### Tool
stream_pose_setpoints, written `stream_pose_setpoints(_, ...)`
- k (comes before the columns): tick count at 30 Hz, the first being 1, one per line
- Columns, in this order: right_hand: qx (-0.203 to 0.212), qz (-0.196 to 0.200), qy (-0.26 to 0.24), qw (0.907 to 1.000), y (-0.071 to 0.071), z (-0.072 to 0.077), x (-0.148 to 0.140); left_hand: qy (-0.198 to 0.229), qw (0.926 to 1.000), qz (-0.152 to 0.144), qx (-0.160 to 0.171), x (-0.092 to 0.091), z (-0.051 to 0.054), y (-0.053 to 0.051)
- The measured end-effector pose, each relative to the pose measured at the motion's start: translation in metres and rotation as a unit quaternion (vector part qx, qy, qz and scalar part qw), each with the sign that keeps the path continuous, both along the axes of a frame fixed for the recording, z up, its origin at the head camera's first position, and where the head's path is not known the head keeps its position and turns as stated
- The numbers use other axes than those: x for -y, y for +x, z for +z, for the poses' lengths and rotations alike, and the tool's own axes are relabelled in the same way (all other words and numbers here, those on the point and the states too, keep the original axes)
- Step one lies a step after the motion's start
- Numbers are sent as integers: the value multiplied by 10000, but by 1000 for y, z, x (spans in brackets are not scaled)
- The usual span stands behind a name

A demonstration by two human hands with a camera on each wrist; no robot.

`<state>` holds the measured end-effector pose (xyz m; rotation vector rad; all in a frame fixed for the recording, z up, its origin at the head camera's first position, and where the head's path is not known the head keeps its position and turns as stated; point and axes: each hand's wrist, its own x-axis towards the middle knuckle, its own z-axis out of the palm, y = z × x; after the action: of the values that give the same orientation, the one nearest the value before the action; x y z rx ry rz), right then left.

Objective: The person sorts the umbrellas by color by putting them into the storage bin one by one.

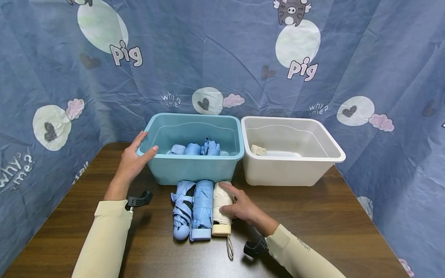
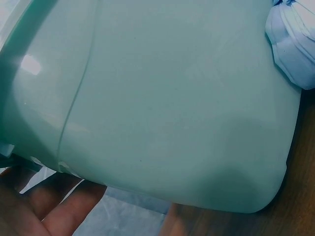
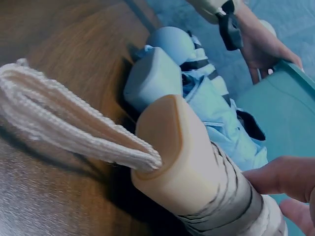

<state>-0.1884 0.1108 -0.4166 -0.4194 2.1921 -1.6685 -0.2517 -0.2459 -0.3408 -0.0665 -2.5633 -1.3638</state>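
In the head view three folded umbrellas lie side by side on the table. My right hand (image 1: 241,204) rests on the cream umbrella (image 1: 218,197), thumb and index spread over its cloth; its other fingers are hidden. The cream handle (image 3: 172,147) with its cord loop (image 3: 74,118) points toward me. Left of it are a blue umbrella with a flat-ended handle (image 1: 202,208) and a blue umbrella with a round-ended handle (image 1: 182,212), showing black gaps. My left hand (image 1: 133,160) touches the teal bin (image 1: 194,168) at its front left corner, fingers extended, thumb over the rim.
Several rolled blue items (image 1: 192,149) lie inside the teal bin. Right beside it stands a white bin (image 1: 285,170) with a small cream item (image 1: 259,150) inside. Both bins sit at the back of the wooden table (image 1: 295,216), before a blue printed cloth (image 1: 222,46).
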Motion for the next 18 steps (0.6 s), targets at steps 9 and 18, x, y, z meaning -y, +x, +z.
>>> stream_pose_setpoints(9,-999,-199,492,9936,3,0,3,-5,10000,15,63,0,0,-1)
stream_pose_setpoints(18,-1151,-641,1207,9839,7,-2,8,31,10000,7,40,0,-3,0)
